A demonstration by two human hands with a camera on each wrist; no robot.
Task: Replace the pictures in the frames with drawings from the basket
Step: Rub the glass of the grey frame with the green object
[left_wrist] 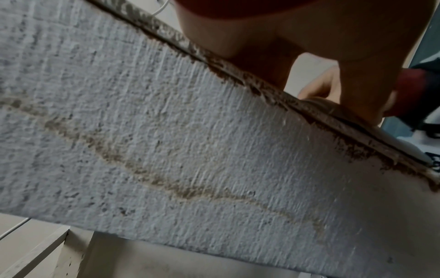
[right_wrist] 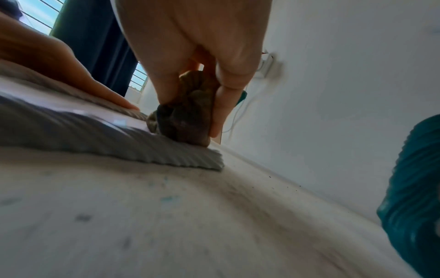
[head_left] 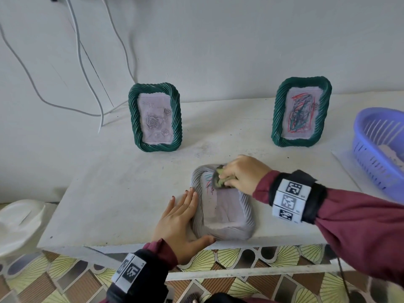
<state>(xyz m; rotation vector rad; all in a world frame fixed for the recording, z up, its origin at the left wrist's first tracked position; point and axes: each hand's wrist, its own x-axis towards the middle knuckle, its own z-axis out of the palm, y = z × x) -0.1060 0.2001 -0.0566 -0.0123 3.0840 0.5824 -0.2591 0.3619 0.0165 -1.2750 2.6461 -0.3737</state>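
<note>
A grey ribbed frame [head_left: 227, 215] lies flat near the table's front edge, with a drawing with coloured scribbles showing in it. My left hand [head_left: 179, 215] rests flat on its left side, fingers straight, thumb along the front edge. My right hand [head_left: 238, 173] grips a dark and yellow sponge [head_left: 218, 179] and presses it on the frame's far right corner. In the right wrist view the sponge [right_wrist: 185, 122] sits on the frame [right_wrist: 114, 143] under my right hand's fingers [right_wrist: 223, 105]. Two green frames stand at the back: the left one [head_left: 133, 119] shows a rose picture, the right one [head_left: 278, 119] a scribbled drawing.
A purple slotted basket [head_left: 363, 138] with white paper in it stands at the right edge of the table [head_left: 109, 182]. White cables hang down the wall at the back left. A white moulded object [head_left: 19, 217] sits left of the table. The left wrist view shows mostly the table's rough underside [left_wrist: 166, 150].
</note>
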